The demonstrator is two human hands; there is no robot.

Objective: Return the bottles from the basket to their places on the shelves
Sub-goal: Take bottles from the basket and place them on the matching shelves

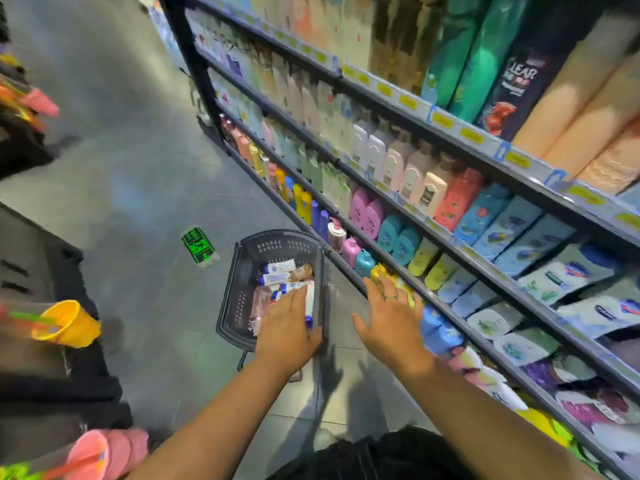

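Picking step: left hand (285, 330) is in the basket (242, 271), fingers laid over a white bottle (310, 299), grip unclear. Right hand (391, 317) is spread and empty by the bottom shelf (341, 263). Next, I'd guess: clasp, lift, shelve.

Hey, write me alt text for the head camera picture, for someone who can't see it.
A person's left hand reaches into a dark basket of bottles on the floor, lying over a white bottle, while the right hand stretches open toward yellow bottles low on the shelves, which are packed with colourful bottles.
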